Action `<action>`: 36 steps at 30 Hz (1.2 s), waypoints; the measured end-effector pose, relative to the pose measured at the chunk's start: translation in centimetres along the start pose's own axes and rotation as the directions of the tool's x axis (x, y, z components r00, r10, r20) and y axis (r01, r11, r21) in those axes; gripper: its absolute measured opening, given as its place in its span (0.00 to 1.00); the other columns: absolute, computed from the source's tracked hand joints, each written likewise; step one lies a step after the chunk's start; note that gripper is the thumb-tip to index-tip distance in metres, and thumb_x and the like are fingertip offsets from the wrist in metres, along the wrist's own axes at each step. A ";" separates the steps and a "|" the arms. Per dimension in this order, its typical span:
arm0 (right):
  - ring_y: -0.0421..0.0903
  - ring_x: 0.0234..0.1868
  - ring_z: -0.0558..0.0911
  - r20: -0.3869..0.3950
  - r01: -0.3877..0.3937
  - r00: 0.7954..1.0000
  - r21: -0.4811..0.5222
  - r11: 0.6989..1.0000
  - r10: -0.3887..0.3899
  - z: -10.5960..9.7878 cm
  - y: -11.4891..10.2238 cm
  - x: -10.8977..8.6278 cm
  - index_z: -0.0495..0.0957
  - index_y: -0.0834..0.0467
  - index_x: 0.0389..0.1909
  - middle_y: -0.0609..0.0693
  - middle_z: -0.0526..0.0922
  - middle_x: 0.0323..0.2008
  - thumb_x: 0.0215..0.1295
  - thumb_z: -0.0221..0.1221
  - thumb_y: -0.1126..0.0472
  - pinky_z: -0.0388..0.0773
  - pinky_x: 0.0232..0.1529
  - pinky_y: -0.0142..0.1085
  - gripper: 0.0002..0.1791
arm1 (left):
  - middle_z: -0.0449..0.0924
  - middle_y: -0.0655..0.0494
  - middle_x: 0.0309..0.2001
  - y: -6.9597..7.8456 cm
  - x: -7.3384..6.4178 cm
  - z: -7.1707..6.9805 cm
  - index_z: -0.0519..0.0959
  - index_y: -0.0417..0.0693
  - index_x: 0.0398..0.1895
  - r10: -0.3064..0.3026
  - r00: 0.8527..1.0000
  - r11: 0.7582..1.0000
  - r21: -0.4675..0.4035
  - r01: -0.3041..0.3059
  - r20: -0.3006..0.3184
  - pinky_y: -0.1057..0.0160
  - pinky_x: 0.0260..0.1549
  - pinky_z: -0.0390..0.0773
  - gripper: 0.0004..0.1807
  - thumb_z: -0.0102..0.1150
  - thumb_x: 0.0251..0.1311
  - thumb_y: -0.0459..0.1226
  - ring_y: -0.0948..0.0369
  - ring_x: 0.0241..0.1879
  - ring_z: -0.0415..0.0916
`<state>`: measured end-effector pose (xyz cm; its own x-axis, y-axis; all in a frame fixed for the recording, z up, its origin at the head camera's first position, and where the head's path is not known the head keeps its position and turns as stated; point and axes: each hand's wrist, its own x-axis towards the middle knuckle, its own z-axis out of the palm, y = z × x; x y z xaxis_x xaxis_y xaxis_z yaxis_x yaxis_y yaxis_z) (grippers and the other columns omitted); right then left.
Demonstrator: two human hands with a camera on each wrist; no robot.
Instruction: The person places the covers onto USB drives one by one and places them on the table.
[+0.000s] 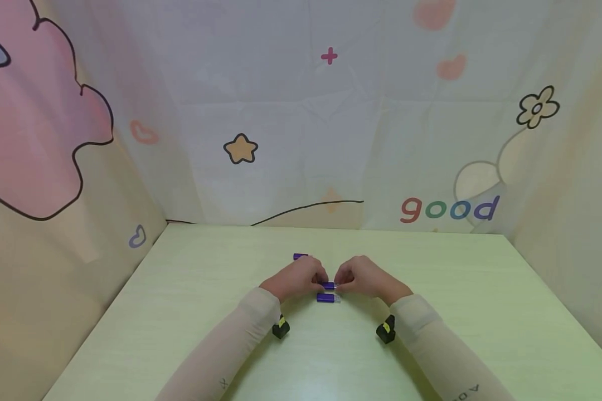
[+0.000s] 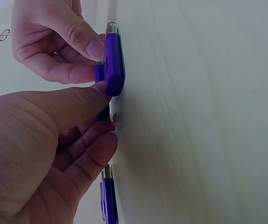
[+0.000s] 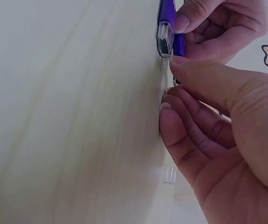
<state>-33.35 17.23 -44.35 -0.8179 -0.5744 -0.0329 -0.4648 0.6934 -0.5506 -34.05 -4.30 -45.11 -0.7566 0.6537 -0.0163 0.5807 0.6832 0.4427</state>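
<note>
Near the middle of the table, both hands meet at a purple USB flash drive point(image 1: 328, 285) with a pale end. My left hand point(image 1: 301, 277) pinches its purple body between thumb and fingers. From the other side, my right hand point(image 1: 368, 278) holds the capped end with thumb and fingertips, which partly hide it in the right wrist view. Closer to me lies a second purple flash drive point(image 1: 326, 298); its clear cap point(image 3: 164, 44) shows a metal plug inside. A third flash drive point(image 2: 108, 198) lies behind the left hand, partly covered in the head view.
A small clear piece point(image 3: 169, 175) lies on the table beyond the right hand. The pale wood-grain table point(image 1: 331, 356) meets a printed cloth backdrop point(image 1: 291, 111) at the back and sides. Black wrist cameras point(image 1: 281, 327) hang beneath both sleeves, close over the tabletop.
</note>
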 end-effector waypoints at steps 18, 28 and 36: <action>0.39 0.34 0.81 0.012 -0.052 0.999 0.001 0.999 0.052 0.1 -0.4 0.2 0.89 0.54 0.35 0.43 0.88 0.31 0.61 0.72 0.62 0.82 0.44 0.35 0.02 | 0.84 0.64 0.35 -0.7 -0.1 0.2 0.91 0.51 0.43 -0.014 1.000 0.999 -0.042 0.014 -0.001 0.72 0.42 0.80 0.08 0.72 0.61 0.36 0.69 0.37 0.77; 0.39 0.34 0.81 0.007 -0.076 0.997 0.008 0.997 0.076 0.2 -0.4 0.1 0.89 0.54 0.35 0.43 0.88 0.31 0.60 0.73 0.62 0.82 0.44 0.35 0.04 | 0.84 0.64 0.36 -0.5 -0.4 0.1 0.90 0.50 0.43 -0.025 1.000 0.997 -0.067 0.025 -0.005 0.72 0.42 0.79 0.08 0.72 0.61 0.36 0.69 0.37 0.77; 0.39 0.34 0.81 0.007 -0.072 0.997 0.012 0.997 0.072 0.1 -0.3 0.0 0.89 0.53 0.36 0.43 0.88 0.32 0.60 0.73 0.60 0.82 0.44 0.35 0.05 | 0.85 0.62 0.41 -0.8 -0.7 -0.1 0.88 0.48 0.47 -0.019 1.000 0.997 -0.074 0.018 -0.022 0.71 0.44 0.79 0.11 0.71 0.62 0.37 0.67 0.39 0.77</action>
<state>-33.15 16.98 -44.25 -0.8467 -0.5263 -0.0780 -0.4010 0.7276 -0.5566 -34.04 -5.33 -45.40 -0.7742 0.6329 -0.0049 0.5434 0.6688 0.5074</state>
